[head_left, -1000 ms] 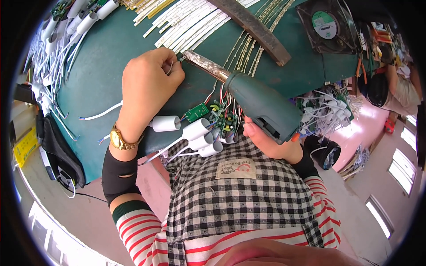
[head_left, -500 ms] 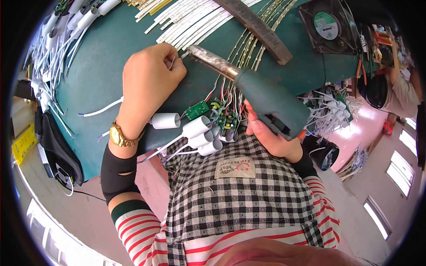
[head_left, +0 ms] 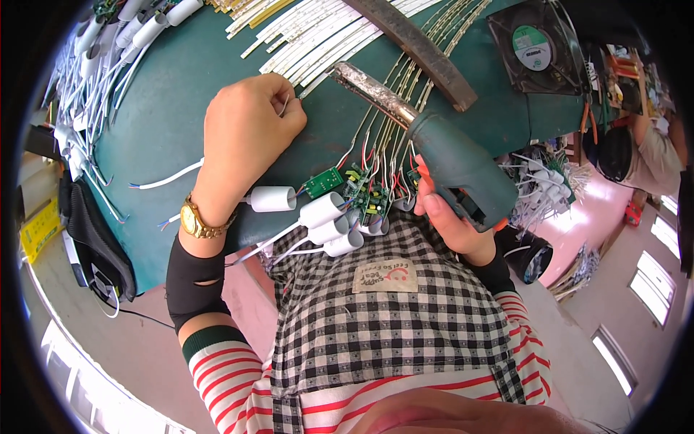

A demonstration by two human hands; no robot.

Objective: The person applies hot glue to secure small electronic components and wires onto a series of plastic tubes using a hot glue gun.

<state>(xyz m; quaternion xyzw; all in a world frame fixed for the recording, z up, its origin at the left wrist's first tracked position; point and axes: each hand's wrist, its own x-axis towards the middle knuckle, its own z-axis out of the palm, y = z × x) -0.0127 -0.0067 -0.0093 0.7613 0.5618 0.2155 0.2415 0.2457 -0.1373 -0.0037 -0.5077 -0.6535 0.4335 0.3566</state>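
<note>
Left hand point(head_left: 242, 137) on the green-topped bench point(head_left: 166, 101), fingers pinched shut on one thin wire end point(head_left: 289, 103). Right hand point(head_left: 444, 217) clenched round one dark green pistol-shaped soldering gun point(head_left: 441, 155), scorched tip beside that wire. Five white plastic cylinder housings point(head_left: 322, 217) at the bench's near edge.

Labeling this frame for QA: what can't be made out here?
- Head view: what the left hand pinches; its fingers cover it, too thin.
- Soldering gun trigger: right hand hides it.
- Circuit boards: parts too small.
- White tubes: cut off by top rim.
</note>
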